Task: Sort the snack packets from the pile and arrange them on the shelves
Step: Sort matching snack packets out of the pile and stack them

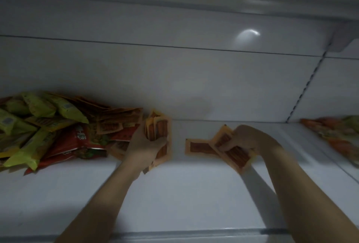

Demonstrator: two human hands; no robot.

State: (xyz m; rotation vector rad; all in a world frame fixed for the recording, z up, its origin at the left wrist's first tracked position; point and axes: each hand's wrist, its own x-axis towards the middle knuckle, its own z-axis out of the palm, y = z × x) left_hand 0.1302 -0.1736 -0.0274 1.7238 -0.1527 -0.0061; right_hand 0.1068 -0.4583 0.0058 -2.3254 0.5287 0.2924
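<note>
Now: orange packets, a brown strip on each, in three lots mid-frame. Stack (158,133) stands near upright in left hand (143,146), fingers curled round its lower half. Flat packet (200,148) lies on shelf (174,194) between the hands, long axis left to right. Fan (233,155) of two or so packets, tilted toward lower right, overlaps that packet's right end. Right hand (247,137) grips the fan from above, fingers bent over it. Whether the fan rests on the shelf or hangs just off it, cannot tell; blur. Pile (48,132) of mixed green, yellow and red bags sits middle left, just beside the left hand. More bags (334,137) at right edge, blurred.

Judgement: the laying-out spot is right of the stack and nearer the right hand. The next packet should likely line up with the flat packet's axis.
</note>
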